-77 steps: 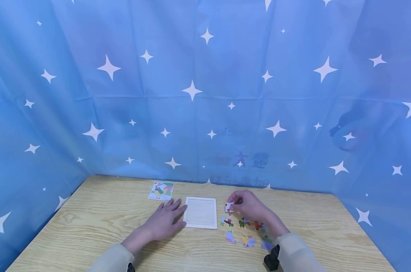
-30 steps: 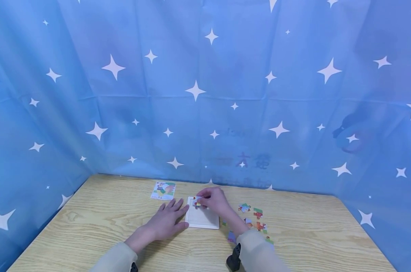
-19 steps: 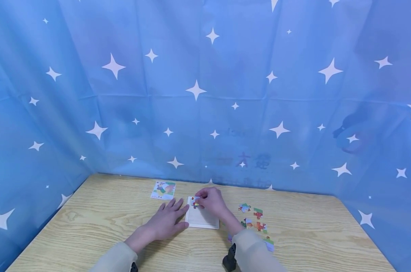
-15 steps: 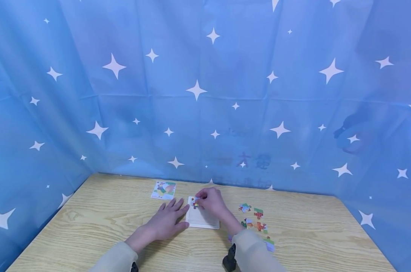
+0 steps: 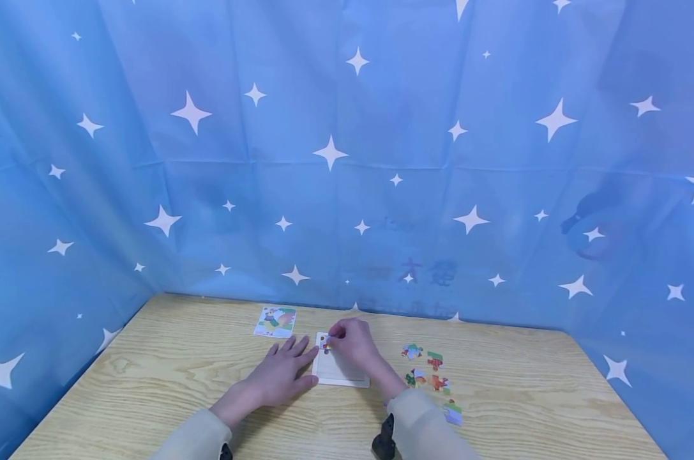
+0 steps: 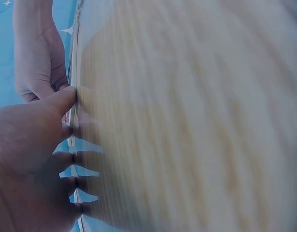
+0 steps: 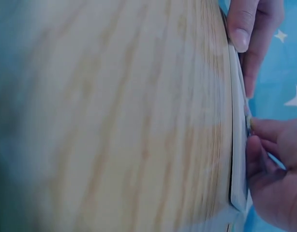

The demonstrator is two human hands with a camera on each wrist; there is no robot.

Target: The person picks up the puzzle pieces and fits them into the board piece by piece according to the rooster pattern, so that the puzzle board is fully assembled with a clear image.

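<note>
A square white puzzle tray lies on the wooden table. My left hand rests with spread fingers at its left edge, index finger and thumb touching the rim. My right hand is over the tray's upper part, pinching a small jigsaw piece with red and yellow print at the upper left corner. Fingers partly cover this piece. In the right wrist view, the thumb and fingers of my right hand meet right at the tray. The left wrist view shows my left hand flat along the tabletop.
Several jigsaw pieces lie right of the tray, some hidden behind my right forearm. A square picture card showing a cartoon animal lies behind my left hand. A blue curtain with white stars rises behind the table.
My right hand has carried the jigsaw piece from the pieces on the right to the tray's upper left corner, then shifted it slightly left. My left hand has stayed at the tray's edge.
</note>
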